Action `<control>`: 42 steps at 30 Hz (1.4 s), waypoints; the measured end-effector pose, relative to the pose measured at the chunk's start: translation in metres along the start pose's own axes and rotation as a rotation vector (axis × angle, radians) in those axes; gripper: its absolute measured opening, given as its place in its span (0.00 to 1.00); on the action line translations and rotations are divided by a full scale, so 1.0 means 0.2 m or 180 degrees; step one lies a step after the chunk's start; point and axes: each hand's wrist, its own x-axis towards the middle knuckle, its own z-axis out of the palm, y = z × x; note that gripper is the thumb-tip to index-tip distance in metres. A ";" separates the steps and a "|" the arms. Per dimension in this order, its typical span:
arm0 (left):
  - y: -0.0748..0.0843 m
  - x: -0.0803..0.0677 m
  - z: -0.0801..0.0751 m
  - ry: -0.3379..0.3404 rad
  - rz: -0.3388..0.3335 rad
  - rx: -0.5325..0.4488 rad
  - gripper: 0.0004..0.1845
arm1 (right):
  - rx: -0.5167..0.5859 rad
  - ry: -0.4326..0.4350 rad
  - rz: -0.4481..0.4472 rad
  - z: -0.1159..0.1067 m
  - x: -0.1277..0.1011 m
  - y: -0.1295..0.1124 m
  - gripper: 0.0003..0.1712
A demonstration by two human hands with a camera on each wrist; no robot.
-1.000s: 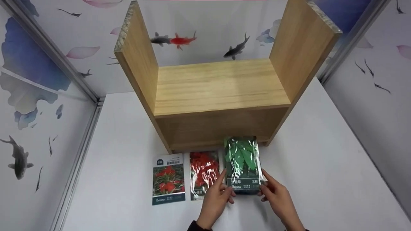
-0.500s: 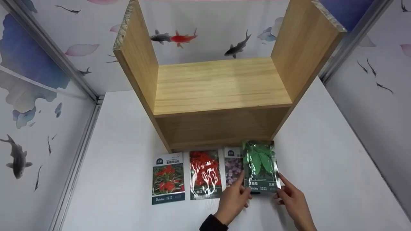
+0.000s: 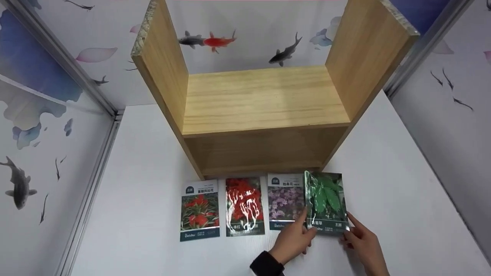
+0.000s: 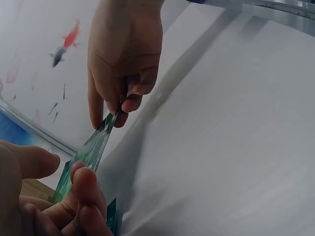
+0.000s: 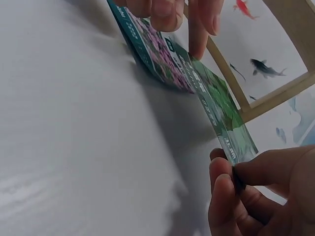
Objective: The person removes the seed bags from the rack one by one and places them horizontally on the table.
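Now both hands pinch the green leaf packet (image 3: 327, 202): left hand (image 3: 293, 240) grip on its lower left corner, thumb and fingers closed on the foil edge; right hand (image 3: 362, 245) grip on the lower right corner, fingertips closed on it. In the wrist views the packet runs tilted between the two pinches, not yet flat on the tabletop (image 3: 145, 199).

Since a second ago the packet has travelled right, off the purple flower packet (image 3: 285, 201) it was covering, which now shows in full. It sits at the right end of the row, its left edge just over the purple one's right edge. By my reading, it is being set down as fourth in line.

Farther left lie the red flower foil packet (image 3: 244, 206) and the red lily packet (image 3: 200, 210). Behind the row stands the wooden shelf (image 3: 264, 99). Both wrists come in low from the near edge, palms down, a dark sleeve (image 3: 264, 265) on the left.
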 end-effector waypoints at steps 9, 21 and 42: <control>0.03 0.05 0.07 -0.0109 -0.0065 -0.0030 0.37 | -0.0290 0.0046 0.0076 -0.04 0.06 0.05 0.38; 0.04 0.09 0.12 -0.0029 -0.0156 -0.0042 0.40 | -0.0976 0.0160 -0.0073 -0.04 0.10 0.03 0.39; 0.02 0.12 0.13 -0.0015 -0.0070 -0.0186 0.38 | -0.1893 0.0524 -0.0675 0.02 0.08 0.01 0.43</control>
